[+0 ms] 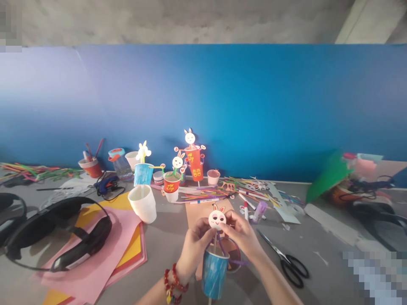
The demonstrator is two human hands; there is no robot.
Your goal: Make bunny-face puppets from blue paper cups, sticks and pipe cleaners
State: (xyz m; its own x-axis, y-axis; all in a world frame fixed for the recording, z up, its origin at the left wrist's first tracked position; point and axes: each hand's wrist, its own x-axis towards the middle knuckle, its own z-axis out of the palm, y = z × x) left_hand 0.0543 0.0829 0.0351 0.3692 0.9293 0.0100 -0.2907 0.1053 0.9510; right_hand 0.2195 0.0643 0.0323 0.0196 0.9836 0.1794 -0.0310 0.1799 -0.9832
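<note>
My left hand (194, 250) and my right hand (242, 235) both pinch a small round paper rabbit face (217, 218) with orange ears, held low in the middle of the head view. Under the face a thin stick and a purple pipe cleaner (222, 248) run down into a blue paper cup (213, 275) that sits between my wrists. My left wrist wears a red bead bracelet (173, 284). Both hands have their fingers closed round the face's edge.
Black scissors (288, 260) lie to the right of my hands. A white paper cup (143, 204), pink and yellow paper sheets (104, 254) and black headphones (60, 231) are on the left. Finished rabbit cup figures (192, 161), markers and pipe cleaners line the blue wall.
</note>
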